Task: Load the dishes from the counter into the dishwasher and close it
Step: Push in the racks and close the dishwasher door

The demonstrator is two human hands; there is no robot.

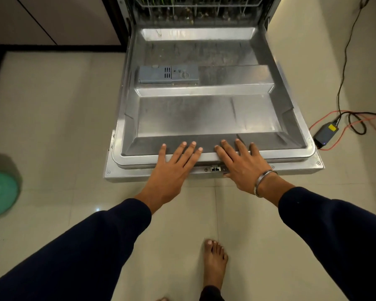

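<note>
Your left hand (pixel 172 168) and right hand (pixel 240 164) lie flat, fingers straight, grasping nothing, side by side on the near edge of the lowered dishwasher door (pixel 204 114).

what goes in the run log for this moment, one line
stage: closing | dishwasher door: folded down flat | left hand: open, on front edge | right hand: open, on front edge | rack: inside
</note>
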